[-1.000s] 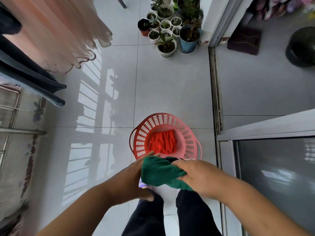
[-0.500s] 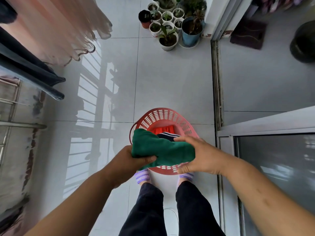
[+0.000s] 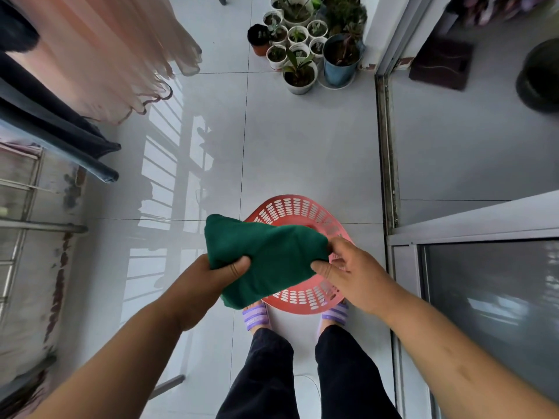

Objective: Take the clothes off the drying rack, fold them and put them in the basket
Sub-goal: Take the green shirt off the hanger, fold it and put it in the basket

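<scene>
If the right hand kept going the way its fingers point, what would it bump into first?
The green cloth, which the right hand pinches at its edge; beyond that, probably the left hand.

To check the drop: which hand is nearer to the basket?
Right. The right hand is above the rim of the basket; the left hand is off its left side. Both hold the green cloth.
</scene>
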Demonstrator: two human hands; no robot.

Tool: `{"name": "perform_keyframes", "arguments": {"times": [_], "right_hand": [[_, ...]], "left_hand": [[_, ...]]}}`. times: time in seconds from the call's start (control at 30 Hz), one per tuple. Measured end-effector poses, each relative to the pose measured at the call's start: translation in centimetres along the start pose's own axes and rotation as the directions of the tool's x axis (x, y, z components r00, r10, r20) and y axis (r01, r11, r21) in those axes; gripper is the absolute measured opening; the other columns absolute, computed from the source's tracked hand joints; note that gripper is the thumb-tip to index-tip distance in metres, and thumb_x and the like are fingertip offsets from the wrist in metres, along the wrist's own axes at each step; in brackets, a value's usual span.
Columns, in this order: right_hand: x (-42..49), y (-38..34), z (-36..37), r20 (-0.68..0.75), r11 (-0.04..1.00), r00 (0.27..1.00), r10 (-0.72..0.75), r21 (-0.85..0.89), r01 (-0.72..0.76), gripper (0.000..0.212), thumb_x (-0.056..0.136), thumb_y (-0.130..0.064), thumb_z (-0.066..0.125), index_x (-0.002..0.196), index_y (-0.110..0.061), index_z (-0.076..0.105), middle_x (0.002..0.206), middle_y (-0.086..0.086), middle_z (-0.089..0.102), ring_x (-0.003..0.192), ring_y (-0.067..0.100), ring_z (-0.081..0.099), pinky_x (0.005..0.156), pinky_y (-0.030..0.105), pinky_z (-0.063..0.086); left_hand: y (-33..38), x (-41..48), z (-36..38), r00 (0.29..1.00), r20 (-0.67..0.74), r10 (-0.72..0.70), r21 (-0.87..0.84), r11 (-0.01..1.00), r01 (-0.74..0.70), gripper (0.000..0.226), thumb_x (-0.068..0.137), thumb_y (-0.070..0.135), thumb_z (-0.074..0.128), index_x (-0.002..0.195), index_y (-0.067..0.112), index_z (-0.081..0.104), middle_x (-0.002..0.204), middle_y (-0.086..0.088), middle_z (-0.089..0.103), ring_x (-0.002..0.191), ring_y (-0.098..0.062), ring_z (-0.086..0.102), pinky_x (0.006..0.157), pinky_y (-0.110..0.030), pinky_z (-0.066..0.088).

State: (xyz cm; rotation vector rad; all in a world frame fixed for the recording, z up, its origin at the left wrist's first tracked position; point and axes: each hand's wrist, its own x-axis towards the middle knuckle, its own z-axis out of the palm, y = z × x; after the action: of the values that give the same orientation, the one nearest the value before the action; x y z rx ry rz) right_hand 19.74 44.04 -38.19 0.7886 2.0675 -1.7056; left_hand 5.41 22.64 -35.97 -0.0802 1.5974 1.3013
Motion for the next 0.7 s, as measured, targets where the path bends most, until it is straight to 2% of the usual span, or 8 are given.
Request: {"name": "perform_keyframes", "arguments": {"times": [0.03,0.1,0.17,0.23,0.4,0.5,0.6,0.7], "right_hand": [[-0.1,-0.2,-0.1,-0.003,0.999,1.0,0.019,0.031,-0.018,0.028,0.089,-0.039,0.065,0.115,-0.032,0.057,0.117,-0.013,0.063,0.11,0.012,0.063,0.093,0.036,0.055],[-0.3,-0.5,-0.3,-0.013,0.996,1.0,0.028,0.08,-0.026,0.038,0.08,-0.045,0.07,0.111,-0.03,0.055,0.111,-0.013,0.064,0.105,0.011,0.065,0.089,0.034,0.057],[-0.4,-0.8,-0.3,-0.009,0.992,1.0,0.021,0.124,-0.02,0.057,0.07,-0.045,0.078,0.118,-0.036,0.049,0.118,-0.013,0.059,0.109,0.008,0.061,0.091,0.032,0.057],[-0.4,-1.0,-0.2,0.036,0.989,0.999,0.008,0.148,-0.013,0.073,0.069,-0.036,0.085,0.127,-0.046,0.042,0.126,-0.014,0.051,0.114,0.008,0.057,0.093,0.033,0.056],[-0.4,-1.4,0.0,0.185,0.975,0.983,0.008,0.217,-0.049,0.06,0.066,-0.05,0.081,0.121,-0.049,0.058,0.123,-0.014,0.064,0.115,0.01,0.062,0.096,0.039,0.055],[-0.7,-1.6,0.1,0.189,0.925,0.981,0.04,0.365,-0.108,0.06,0.064,-0.051,0.082,0.119,-0.04,0.064,0.119,-0.01,0.068,0.111,0.013,0.066,0.096,0.04,0.055],[-1.0,-1.8,-0.1,0.196,0.854,0.98,0.04,0.503,-0.136,0.073,0.055,-0.059,0.086,0.12,-0.033,0.066,0.121,-0.002,0.069,0.113,0.019,0.066,0.096,0.039,0.054],[-1.1,-1.9,-0.1,0.177,0.788,0.984,0.035,0.6,-0.136,0.071,0.052,-0.046,0.092,0.116,-0.027,0.068,0.121,0.005,0.069,0.113,0.026,0.066,0.096,0.043,0.053]], "left_hand": [[0.1,0.0,-0.1,1.0,0.004,0.007,-0.005,1.0,-0.007,0.09,0.04,0.062,0.089,0.115,0.019,0.066,0.117,-0.002,0.071,0.111,-0.018,0.066,0.094,-0.032,0.051],[0.2,-0.1,-0.2,0.999,0.022,0.029,0.01,1.0,-0.029,0.087,0.042,0.062,0.089,0.114,0.02,0.066,0.117,-0.001,0.071,0.111,-0.016,0.066,0.091,-0.027,0.054],[0.4,-0.2,-0.1,0.999,0.039,0.031,0.044,0.999,-0.033,0.085,0.042,0.062,0.088,0.114,0.022,0.066,0.116,0.0,0.071,0.109,-0.016,0.066,0.091,-0.028,0.053],[0.5,-0.2,-0.1,0.998,0.067,0.012,0.096,0.995,-0.019,0.08,0.044,0.06,0.088,0.112,0.024,0.066,0.113,0.001,0.072,0.108,-0.015,0.067,0.092,-0.03,0.052],[0.9,-0.1,0.5,0.991,0.108,-0.077,0.274,0.961,0.045,0.033,0.075,0.037,0.078,0.104,0.027,0.067,0.104,0.009,0.074,0.098,-0.009,0.069,0.086,-0.027,0.05],[1.1,-0.2,0.6,0.99,0.111,-0.084,0.285,0.957,0.049,0.029,0.074,0.032,0.067,0.103,0.027,0.066,0.101,0.012,0.075,0.096,-0.007,0.069,0.081,-0.021,0.051],[1.5,-0.3,0.7,0.99,0.122,-0.066,0.283,0.959,0.029,0.031,0.071,0.034,0.067,0.102,0.03,0.064,0.098,0.016,0.074,0.093,-0.003,0.069,0.075,-0.015,0.053],[1.9,-0.3,0.7,0.989,0.133,-0.064,0.292,0.956,0.023,0.031,0.072,0.036,0.067,0.103,0.032,0.063,0.1,0.017,0.074,0.096,-0.003,0.069,0.078,-0.017,0.052]]}}
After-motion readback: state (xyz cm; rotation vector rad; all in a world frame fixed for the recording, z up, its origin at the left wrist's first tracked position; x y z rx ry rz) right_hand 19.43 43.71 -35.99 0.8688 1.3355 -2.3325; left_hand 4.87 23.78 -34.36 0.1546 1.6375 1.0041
